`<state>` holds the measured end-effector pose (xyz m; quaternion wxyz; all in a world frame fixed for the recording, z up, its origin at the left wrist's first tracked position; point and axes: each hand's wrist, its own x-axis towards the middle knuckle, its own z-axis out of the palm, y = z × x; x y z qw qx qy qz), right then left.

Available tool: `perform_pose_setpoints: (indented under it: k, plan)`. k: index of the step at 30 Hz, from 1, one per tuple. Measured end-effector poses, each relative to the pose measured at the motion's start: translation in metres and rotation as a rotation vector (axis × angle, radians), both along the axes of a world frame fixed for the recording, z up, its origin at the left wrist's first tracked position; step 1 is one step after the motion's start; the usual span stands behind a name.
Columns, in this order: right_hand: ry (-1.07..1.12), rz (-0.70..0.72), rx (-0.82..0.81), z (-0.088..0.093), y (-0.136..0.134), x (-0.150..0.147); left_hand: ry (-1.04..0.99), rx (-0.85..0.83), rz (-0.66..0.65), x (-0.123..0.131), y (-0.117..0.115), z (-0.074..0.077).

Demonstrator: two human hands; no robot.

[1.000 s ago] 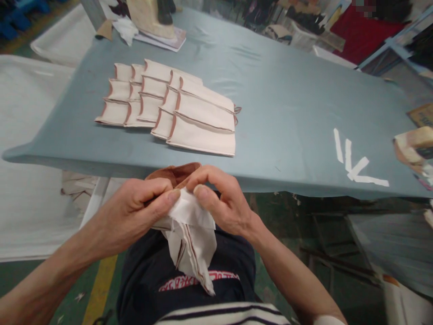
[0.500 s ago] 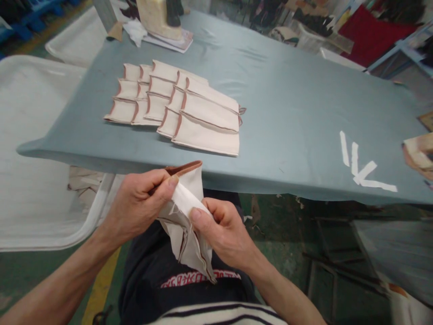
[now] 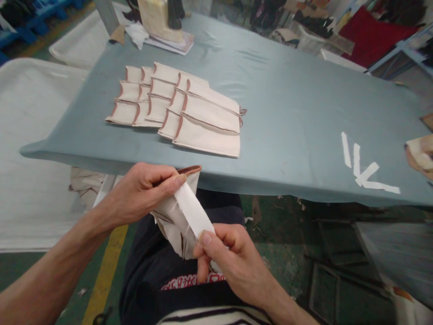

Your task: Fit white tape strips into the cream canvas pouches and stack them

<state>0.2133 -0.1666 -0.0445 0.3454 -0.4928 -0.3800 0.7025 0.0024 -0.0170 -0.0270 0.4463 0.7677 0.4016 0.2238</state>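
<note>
My left hand (image 3: pixel 142 192) pinches the top of a cream fabric pouch (image 3: pixel 176 214) with a brown-trimmed mouth, held over my lap in front of the table edge. My right hand (image 3: pixel 230 257) is closed on the pouch's lower end, thumb pressed on a white fabric strip stretched between both hands. Its seams and frayed threads face outward. On the grey-blue table (image 3: pixel 291 104) beyond lies a fanned row of several finished flat cream pouches (image 3: pixel 179 108) with brown edges.
White tape marks (image 3: pixel 361 169) are stuck on the table at the right. A beige object and papers (image 3: pixel 165 27) stand at the far edge. A white tub (image 3: pixel 30 149) sits left of the table. More fabric pieces (image 3: pixel 421 155) lie at the right edge.
My right hand has drawn down and toward me along the pouch, stretching the white fabric out between both hands. My left hand keeps its pinch at the top.
</note>
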Motion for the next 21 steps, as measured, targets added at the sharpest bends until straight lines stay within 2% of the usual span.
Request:
perform_pose_setpoints:
  k: [3, 6, 9, 15, 18, 21]
  plan:
    - [0.153, 0.008, -0.008, 0.021, 0.001, 0.005, -0.019, -0.111, -0.131, 0.0, 0.011, 0.003]
    - [0.249, 0.006, -0.023, 0.033, 0.004, 0.002, 0.009, -0.166, -0.187, 0.0, 0.021, 0.007]
    - [0.234, 0.015, -0.073, 0.024, 0.002, -0.008, 0.041, -0.157, -0.198, -0.001, 0.028, 0.01]
    - [0.024, 0.022, -0.158, -0.021, -0.014, -0.023, 0.079, -0.116, -0.252, -0.003, 0.027, 0.006]
    - [-0.074, 0.043, -0.085, -0.02, -0.02, -0.018, 0.064, -0.078, -0.243, -0.003, 0.023, 0.004]
    - [-0.218, 0.175, 0.064, -0.006, -0.018, -0.004, 0.045, -0.078, -0.253, -0.003, 0.022, 0.006]
